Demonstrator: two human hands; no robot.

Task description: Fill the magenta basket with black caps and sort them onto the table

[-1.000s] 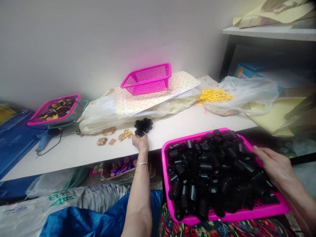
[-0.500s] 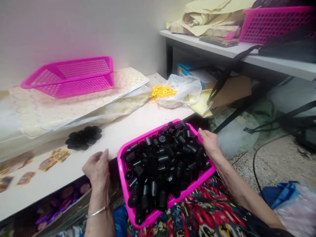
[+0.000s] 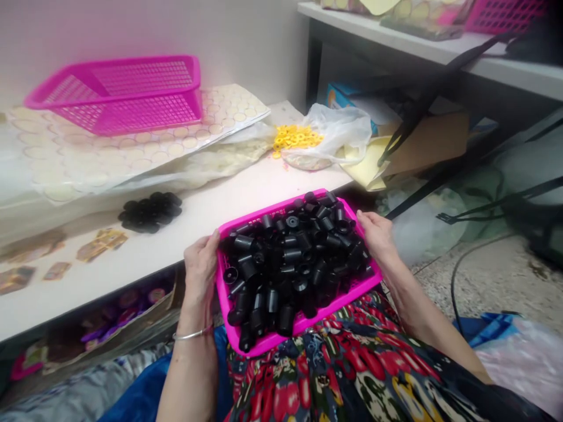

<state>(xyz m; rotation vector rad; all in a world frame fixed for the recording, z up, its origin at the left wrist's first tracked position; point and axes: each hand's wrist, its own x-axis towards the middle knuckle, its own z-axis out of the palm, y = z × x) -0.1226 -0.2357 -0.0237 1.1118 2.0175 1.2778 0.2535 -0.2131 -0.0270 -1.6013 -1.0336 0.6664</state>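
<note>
A pink basket (image 3: 303, 323) full of black cylindrical caps (image 3: 290, 255) rests at my lap, partly against the table's front edge. My left hand (image 3: 203, 258) grips its left rim, thumb on top and fingers hidden below or outside. On the right rim, my right hand (image 3: 376, 231) holds the basket the same way. A cluster of black round pieces (image 3: 150, 212) lies on the white table to the left. Yellow small parts (image 3: 297, 138) spill beside a clear plastic bag (image 3: 341, 132) farther back.
Another pink basket (image 3: 145, 111) stands on patterned sheets (image 3: 229, 108) at the back left. Printed cards (image 3: 102, 243) lie at the table's left. A shelf (image 3: 373, 29) with black straps hangs over the right side. Boxes with purple items (image 3: 127, 310) sit under the table.
My left hand has moved right onto the basket's left rim and closed on it. My right hand keeps its hold. The view has tilted downward.
</note>
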